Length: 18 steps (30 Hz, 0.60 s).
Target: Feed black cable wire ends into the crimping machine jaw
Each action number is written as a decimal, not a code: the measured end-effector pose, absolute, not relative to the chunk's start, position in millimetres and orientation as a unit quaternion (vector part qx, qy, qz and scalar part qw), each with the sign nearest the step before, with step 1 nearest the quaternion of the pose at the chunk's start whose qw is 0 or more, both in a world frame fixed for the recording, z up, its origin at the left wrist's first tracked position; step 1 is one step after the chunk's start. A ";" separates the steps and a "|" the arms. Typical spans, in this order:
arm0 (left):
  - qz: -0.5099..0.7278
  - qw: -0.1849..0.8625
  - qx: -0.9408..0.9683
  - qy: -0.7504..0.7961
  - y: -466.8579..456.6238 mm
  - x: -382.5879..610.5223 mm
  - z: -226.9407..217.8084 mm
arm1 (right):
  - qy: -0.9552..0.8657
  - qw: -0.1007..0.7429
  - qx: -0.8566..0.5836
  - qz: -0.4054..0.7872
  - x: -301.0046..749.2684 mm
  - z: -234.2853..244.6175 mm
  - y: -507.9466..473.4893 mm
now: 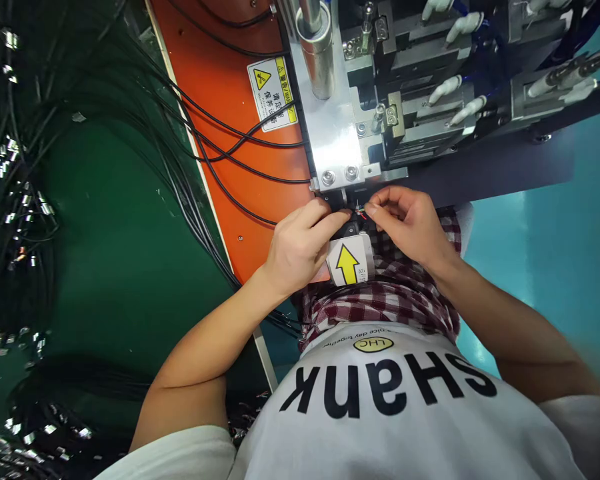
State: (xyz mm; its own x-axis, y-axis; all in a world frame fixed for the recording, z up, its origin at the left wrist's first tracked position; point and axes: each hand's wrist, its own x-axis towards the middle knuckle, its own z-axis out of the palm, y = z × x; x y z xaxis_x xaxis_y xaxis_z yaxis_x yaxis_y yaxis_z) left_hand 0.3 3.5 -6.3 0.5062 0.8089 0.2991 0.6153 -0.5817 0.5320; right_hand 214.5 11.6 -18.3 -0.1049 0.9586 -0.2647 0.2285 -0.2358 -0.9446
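Note:
My left hand point(300, 247) and my right hand point(410, 223) meet under the metal machine head point(335, 133). Both pinch the end of a thin black cable with small red and coloured wire tips point(361, 212), held right at the machine's slot. The left fingers are closed on the cable from the left. Thumb and forefinger of the right hand pinch the wire tips from the right. Just below the hands sits a white block with a yellow arrow point(349, 261).
An orange machine panel point(230, 100) with a yellow warning label point(271, 92) and black cables lies to the left. Many black cables with metal plugs point(25, 213) cover the green table point(120, 253). Pneumatic units point(445, 87) sit upper right. Teal floor point(555, 253) lies right.

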 end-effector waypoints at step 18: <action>0.237 0.100 0.865 0.431 2.0 4.8 -7.8 | -0.498 0.329 -0.584 0.550 217.0 -25.5 10.4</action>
State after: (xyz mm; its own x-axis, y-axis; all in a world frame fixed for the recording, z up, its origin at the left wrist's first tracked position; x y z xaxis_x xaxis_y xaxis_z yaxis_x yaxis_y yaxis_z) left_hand 4.8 2.0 -7.8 0.5174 0.7922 0.3237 0.6980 -0.6095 0.3760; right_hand 217.0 10.4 -25.5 -0.1010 0.9438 -0.3147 0.2189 -0.2875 -0.9324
